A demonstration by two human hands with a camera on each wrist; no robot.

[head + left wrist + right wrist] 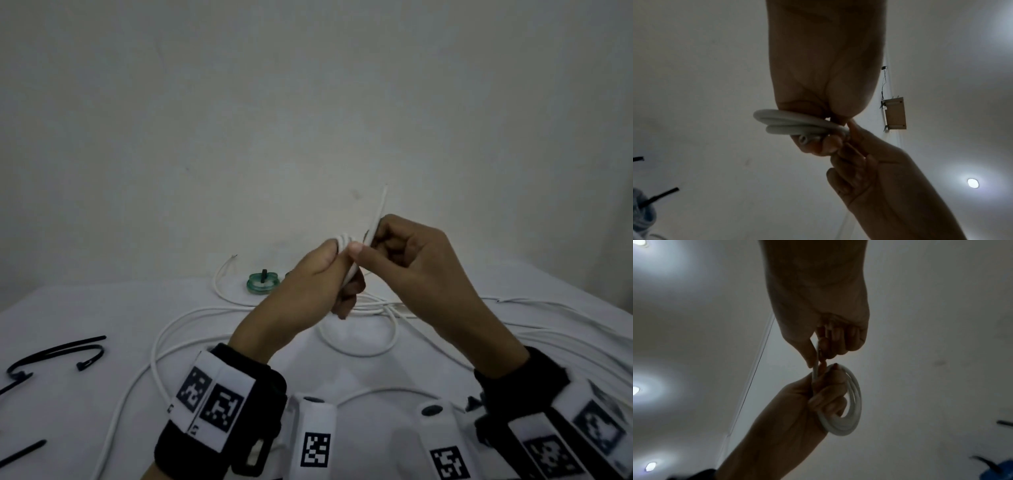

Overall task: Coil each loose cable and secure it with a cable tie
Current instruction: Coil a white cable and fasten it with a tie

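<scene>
My left hand is raised above the table and grips a small coil of white cable, with its fingers curled through the loops. The coil's loops show clearly in the left wrist view and the right wrist view. My right hand meets it from the right, with thumb and fingers pinching a straight white strand that sticks up past the knuckles. I cannot tell whether the strand is the cable's end or a tie. In the right wrist view the strand runs from the right hand down to the left hand.
Loose white cables sprawl over the white table below and to the right of the hands. A green coil bound with a black tie lies at the back. Several black cable ties lie at the left edge.
</scene>
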